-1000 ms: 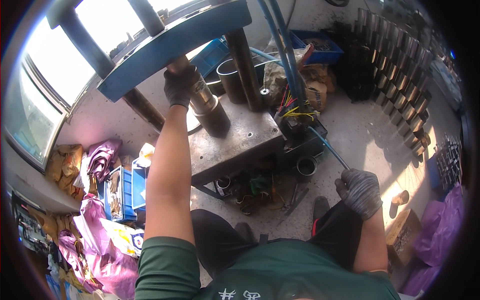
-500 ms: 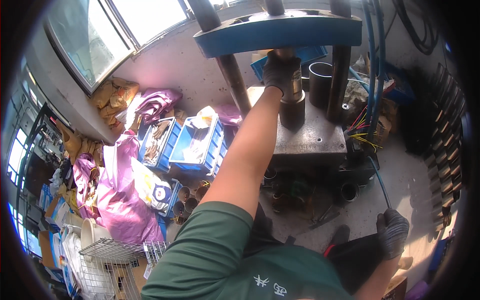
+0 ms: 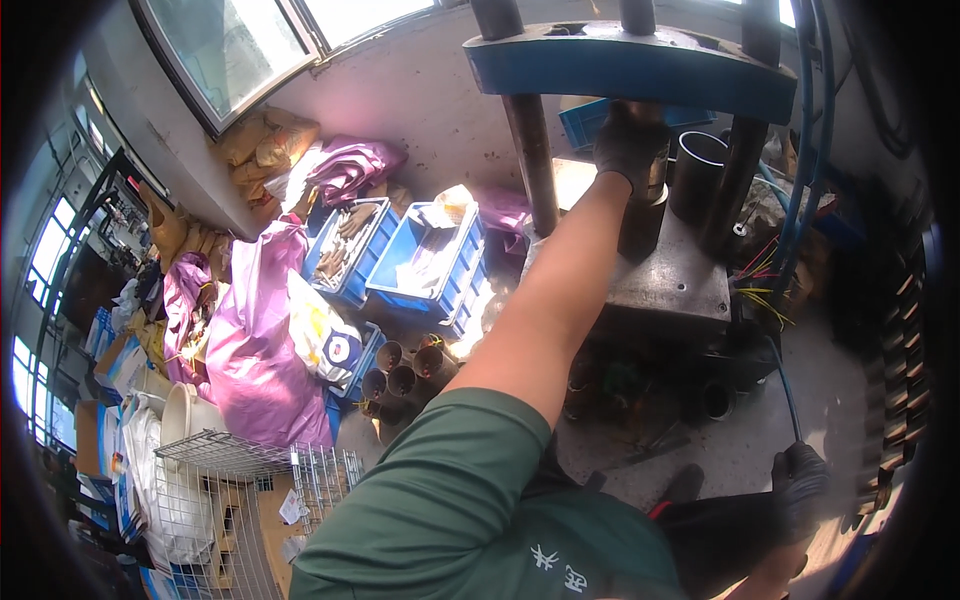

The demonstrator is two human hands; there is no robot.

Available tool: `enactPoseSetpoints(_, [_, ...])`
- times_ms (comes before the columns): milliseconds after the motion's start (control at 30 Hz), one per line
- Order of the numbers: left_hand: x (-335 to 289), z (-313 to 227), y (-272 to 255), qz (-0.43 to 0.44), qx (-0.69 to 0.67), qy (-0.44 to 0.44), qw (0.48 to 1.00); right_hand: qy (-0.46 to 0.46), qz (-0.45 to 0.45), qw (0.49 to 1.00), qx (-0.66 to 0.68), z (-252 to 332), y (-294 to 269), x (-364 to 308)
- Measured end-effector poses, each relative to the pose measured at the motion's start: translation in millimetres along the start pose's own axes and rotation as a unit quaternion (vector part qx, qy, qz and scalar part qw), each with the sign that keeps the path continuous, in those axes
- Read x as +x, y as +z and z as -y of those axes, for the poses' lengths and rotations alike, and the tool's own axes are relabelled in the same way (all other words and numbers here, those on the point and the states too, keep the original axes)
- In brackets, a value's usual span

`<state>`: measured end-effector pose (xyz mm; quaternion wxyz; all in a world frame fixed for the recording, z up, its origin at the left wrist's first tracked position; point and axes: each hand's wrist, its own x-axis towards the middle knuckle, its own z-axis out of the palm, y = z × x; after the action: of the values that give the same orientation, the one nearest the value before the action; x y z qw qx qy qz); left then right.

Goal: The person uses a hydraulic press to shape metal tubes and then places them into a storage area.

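My left hand [image 3: 630,145], in a dark glove, reaches up under the blue crosshead [image 3: 630,68] of a press. It is closed around a metal cylinder [image 3: 657,175], which stands upright in the mouth of a dark steel sleeve [image 3: 640,228]. The sleeve rests on the press's steel table [image 3: 665,290]. At the lower right my gloved right hand [image 3: 800,485] is closed around the lower end of a thin blue-grey lever [image 3: 784,385], which slants down from the side of the press. The fingers of the left hand are partly in shadow.
A wider dark tube [image 3: 697,170] stands on the table beside a press column [image 3: 742,160]. Blue hoses [image 3: 815,130] hang at the right. Left of the press are blue crates [image 3: 425,290], upright tubes [image 3: 402,380], pink sacks [image 3: 265,350] and a wire basket [image 3: 215,450].
The whole scene has shifted to the right as my view turned left. Both hands stay on the same things, the left on the cylinder and the right on the lever.
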<state>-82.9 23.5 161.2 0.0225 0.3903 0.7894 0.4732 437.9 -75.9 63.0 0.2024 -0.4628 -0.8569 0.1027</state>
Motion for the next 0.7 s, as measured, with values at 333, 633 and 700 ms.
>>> enactPoseSetpoints(333, [10, 11, 9, -0.018, -0.038, 0.017, 0.999, -0.247, -0.276, 0.917, -0.148, -40, -56, 249])
enactPoseSetpoints(633, [2, -8, -9, -0.066, 0.035, 0.149, 0.986, -0.197, -0.312, 0.885, -0.284, -59, -58, 337])
enactPoseSetpoints(700, [-6, -16, -10, -0.089, 0.033, 0.217, 0.972, -0.150, -0.290, 0.906, -0.268, -66, -57, 340])
